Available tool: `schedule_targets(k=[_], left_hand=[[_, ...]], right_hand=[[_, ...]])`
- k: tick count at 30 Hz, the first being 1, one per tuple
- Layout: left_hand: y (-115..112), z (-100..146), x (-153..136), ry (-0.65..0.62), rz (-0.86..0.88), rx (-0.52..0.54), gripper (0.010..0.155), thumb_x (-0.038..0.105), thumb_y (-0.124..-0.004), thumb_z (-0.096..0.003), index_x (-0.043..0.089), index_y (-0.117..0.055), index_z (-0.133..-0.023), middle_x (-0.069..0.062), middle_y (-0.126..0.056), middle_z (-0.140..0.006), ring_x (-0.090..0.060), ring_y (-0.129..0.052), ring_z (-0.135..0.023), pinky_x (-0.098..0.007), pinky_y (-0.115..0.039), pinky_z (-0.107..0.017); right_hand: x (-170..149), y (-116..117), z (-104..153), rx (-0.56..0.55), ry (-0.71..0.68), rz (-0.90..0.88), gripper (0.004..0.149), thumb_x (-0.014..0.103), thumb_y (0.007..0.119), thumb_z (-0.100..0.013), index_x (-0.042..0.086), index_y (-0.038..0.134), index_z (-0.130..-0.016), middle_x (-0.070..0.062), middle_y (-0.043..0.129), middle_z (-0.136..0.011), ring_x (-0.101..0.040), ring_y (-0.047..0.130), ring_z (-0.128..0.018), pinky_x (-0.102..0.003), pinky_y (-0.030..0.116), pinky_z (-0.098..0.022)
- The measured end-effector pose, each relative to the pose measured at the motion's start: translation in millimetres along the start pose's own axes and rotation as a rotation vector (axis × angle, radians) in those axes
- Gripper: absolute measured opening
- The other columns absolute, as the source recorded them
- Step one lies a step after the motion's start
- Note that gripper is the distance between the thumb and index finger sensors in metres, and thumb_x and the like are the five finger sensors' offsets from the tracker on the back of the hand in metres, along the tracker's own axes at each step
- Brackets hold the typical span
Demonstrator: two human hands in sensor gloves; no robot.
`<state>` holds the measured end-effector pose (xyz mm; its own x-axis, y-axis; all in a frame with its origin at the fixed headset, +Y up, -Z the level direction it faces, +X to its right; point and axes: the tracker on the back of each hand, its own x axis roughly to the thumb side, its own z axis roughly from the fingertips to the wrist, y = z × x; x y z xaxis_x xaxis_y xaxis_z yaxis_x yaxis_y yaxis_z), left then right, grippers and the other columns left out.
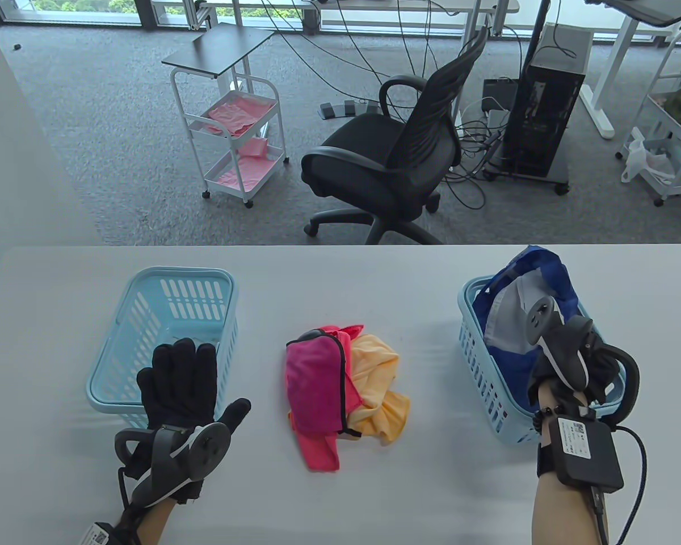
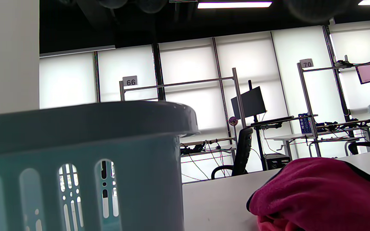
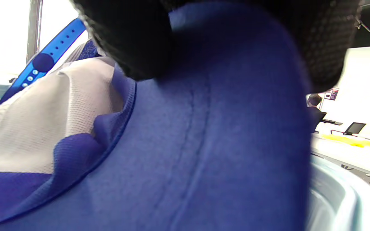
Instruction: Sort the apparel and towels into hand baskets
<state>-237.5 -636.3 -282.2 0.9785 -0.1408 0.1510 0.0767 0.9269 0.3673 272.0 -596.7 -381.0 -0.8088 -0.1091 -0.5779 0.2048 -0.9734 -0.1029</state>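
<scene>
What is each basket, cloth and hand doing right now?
Left basket: upright, looks empty.
Right basket: upright, holds the blue and grey garment.
Blue and grey garment: bunched, sticking up above the rim.
Pink cloth: crumpled on the table between the baskets.
Yellow towel: crumpled, partly under the pink cloth.
Left hand: fingers spread flat, holding nothing.
Right hand: on the garment; grip hidden.

A light blue slotted plastic basket (image 1: 147, 318) is sitting at the table's left. A matching light blue plastic basket (image 1: 476, 352) on the right is holding a blue-and-grey mesh cap (image 1: 522, 306). Between them, a crumpled magenta cloth with black trim (image 1: 315, 386) is lying over a yellow towel (image 1: 380, 386).
</scene>
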Motion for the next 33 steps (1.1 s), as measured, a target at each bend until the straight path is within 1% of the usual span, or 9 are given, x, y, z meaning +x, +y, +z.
schedule_targets(k=[5, 10, 14, 19, 21, 24, 26, 30, 33], left_hand=[[0, 0, 2, -0.007, 0.000, -0.004, 0.096, 0.068, -0.056, -0.0535, 0.009, -0.015, -0.117, -0.032, -0.026, -0.121, -0.063, -0.034, -0.110, -0.076, -0.040, -0.074], [0, 1, 3, -0.011, 0.000, -0.002, 0.096, 0.068, -0.056, -0.0536, 0.009, -0.015, -0.117, -0.032, -0.026, -0.121, -0.063, -0.034, -0.110, -0.076, -0.041, -0.074], [0, 1, 4, -0.013, 0.002, 0.005, 0.096, 0.068, -0.056, -0.0536, 0.009, -0.015, -0.117, -0.032, -0.026, -0.121, -0.063, -0.035, -0.110, -0.075, -0.041, -0.075], [2, 2, 4, -0.015, 0.006, 0.015, 0.096, 0.068, -0.056, -0.0538, 0.009, -0.015, -0.117, -0.032, -0.026, -0.121, -0.063, -0.035, -0.110, -0.074, -0.040, -0.076], [2, 2, 5, -0.015, 0.006, 0.018, 0.096, 0.068, -0.056, -0.0539, 0.009, -0.015, -0.117, -0.033, -0.024, -0.121, -0.064, -0.034, -0.109, -0.073, -0.040, -0.076], [1, 2, 6, -0.019, 0.001, -0.010, 0.096, 0.068, -0.056, -0.0541, 0.009, -0.014, -0.117, -0.035, -0.021, -0.120, -0.065, -0.032, -0.109, -0.073, -0.038, -0.076], [0, 2, 6, -0.020, -0.001, -0.014, 0.096, 0.068, -0.056, -0.0541, 0.009, -0.013, -0.117, -0.035, -0.021, -0.120, -0.065, -0.031, -0.109, -0.073, -0.038, -0.076], [0, 2, 6, -0.020, -0.002, -0.016, 0.096, 0.068, -0.056, -0.0540, 0.010, -0.013, -0.117, -0.035, -0.021, -0.120, -0.065, -0.031, -0.109, -0.074, -0.038, -0.076], [-1, 2, 6, -0.022, -0.002, -0.016, 0.096, 0.068, -0.056, -0.0540, 0.009, -0.013, -0.117, -0.035, -0.022, -0.120, -0.064, -0.032, -0.109, -0.073, -0.039, -0.076]], right_hand=[[-1, -19, 8, -0.058, -0.023, -0.053, 0.055, 0.035, 0.087, -0.050, 0.001, 0.079, -0.092, -0.025, 0.090, -0.079, -0.041, 0.103, -0.057, -0.052, 0.090, -0.042], [12, -47, 23, -0.151, -0.097, -0.097, 0.061, 0.039, 0.084, -0.051, 0.000, 0.074, -0.097, -0.028, 0.084, -0.086, -0.046, 0.098, -0.065, -0.057, 0.085, -0.048], [33, -65, 43, -0.194, -0.199, -0.156, 0.063, 0.040, 0.081, -0.053, -0.001, 0.070, -0.100, -0.032, 0.078, -0.092, -0.051, 0.093, -0.071, -0.061, 0.081, -0.052], [67, -73, 73, -0.220, -0.359, -0.225, 0.068, 0.043, 0.079, -0.053, 0.000, 0.064, -0.104, -0.034, 0.069, -0.099, -0.055, 0.084, -0.081, -0.066, 0.075, -0.058], [82, -71, 87, -0.206, -0.441, -0.261, 0.071, 0.044, 0.078, -0.053, 0.001, 0.060, -0.106, -0.036, 0.062, -0.103, -0.058, 0.078, -0.086, -0.069, 0.070, -0.061], [104, -60, 106, -0.163, -0.540, -0.315, 0.074, 0.045, 0.077, -0.053, 0.002, 0.055, -0.109, -0.035, 0.053, -0.108, -0.060, 0.065, -0.094, -0.073, 0.062, -0.065], [116, -46, 115, -0.128, -0.603, -0.359, 0.075, 0.045, 0.077, -0.054, 0.003, 0.050, -0.110, -0.034, 0.046, -0.111, -0.061, 0.056, -0.098, -0.075, 0.056, -0.067], [138, -6, 133, -0.021, -0.743, -0.429, 0.078, 0.045, 0.076, -0.054, 0.006, 0.041, -0.112, -0.031, 0.035, -0.114, -0.060, 0.040, -0.102, -0.077, 0.044, -0.069], [145, 14, 142, -0.002, -0.772, -0.410, 0.080, 0.045, 0.075, -0.054, 0.007, 0.037, -0.113, -0.030, 0.031, -0.114, -0.059, 0.034, -0.102, -0.078, 0.039, -0.069]])
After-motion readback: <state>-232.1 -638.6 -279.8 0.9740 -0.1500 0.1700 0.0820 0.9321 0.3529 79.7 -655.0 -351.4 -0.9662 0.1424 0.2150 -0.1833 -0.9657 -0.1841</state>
